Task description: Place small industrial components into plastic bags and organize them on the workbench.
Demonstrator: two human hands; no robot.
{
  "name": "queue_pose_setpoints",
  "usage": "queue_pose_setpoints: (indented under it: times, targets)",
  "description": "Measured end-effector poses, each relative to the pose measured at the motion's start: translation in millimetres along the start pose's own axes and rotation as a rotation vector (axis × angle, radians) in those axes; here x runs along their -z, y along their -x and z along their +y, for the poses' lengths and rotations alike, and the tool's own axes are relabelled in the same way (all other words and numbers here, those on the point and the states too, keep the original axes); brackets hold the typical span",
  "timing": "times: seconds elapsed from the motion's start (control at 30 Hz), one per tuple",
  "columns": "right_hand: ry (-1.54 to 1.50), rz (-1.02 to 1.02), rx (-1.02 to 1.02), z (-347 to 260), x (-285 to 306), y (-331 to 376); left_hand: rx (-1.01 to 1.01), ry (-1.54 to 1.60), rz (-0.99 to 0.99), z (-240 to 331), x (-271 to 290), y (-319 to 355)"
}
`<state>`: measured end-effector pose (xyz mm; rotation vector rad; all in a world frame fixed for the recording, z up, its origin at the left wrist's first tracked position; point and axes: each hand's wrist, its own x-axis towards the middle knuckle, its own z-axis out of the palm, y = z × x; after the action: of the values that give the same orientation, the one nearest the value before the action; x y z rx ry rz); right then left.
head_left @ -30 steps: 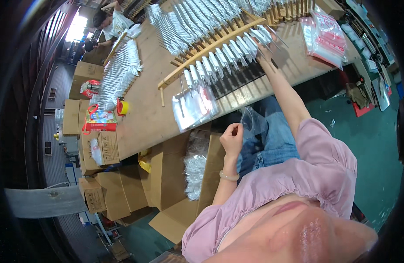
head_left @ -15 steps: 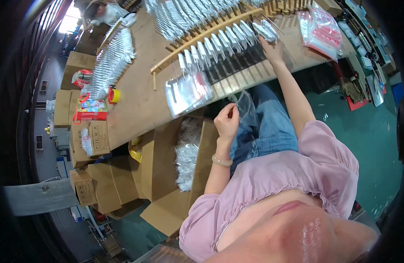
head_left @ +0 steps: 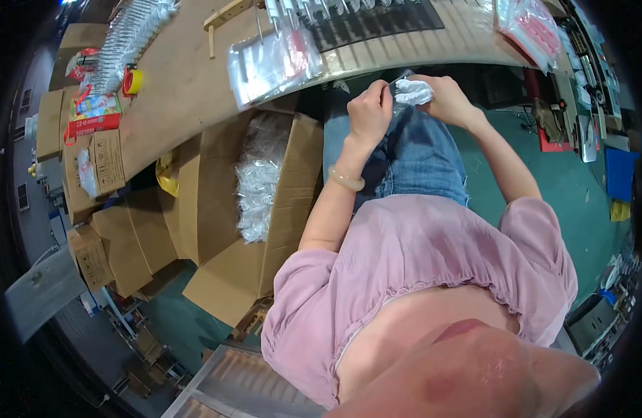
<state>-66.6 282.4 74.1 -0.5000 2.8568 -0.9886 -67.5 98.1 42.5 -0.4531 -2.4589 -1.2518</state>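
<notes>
Left hand: closed in a loose fist, fingers pinched on the near edge of a small crumpled clear plastic packet, held above the lap in blue jeans. Pale bangle on the wrist.
Right hand: curled around the same packet from the right, thumb on top; both hands touching it, just near of the table edge.
Long light wooden worktable: far of the hands. Flat stack of clear plastic bags at its near edge, left of the hands; row of packaged items on a dark slatted rack farther off.
Open brown cardboard carton: on the floor, left of the lap, holding a heap of clear packets.
Red-and-white packets: far right on the table.
Yellow tape roll: far left on the table.
</notes>
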Motion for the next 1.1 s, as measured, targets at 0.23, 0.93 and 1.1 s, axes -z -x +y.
queue_pose_setpoints:
  times: [0.23,0.93,1.1]
  targets:
    - [-0.223,-0.513,-0.259,-8.1,3.5,-22.3,0.031,0.032,0.055,-2.9,-4.6,13.2]
    - [0.194,-0.523,-0.044,-8.1,5.8,-26.3,0.083,0.037,0.058,0.1,-4.7,11.3]
    - [0.298,-0.514,-0.002,-9.9,14.5,-30.0,0.042,0.040,0.064,4.1,-4.3,10.6]
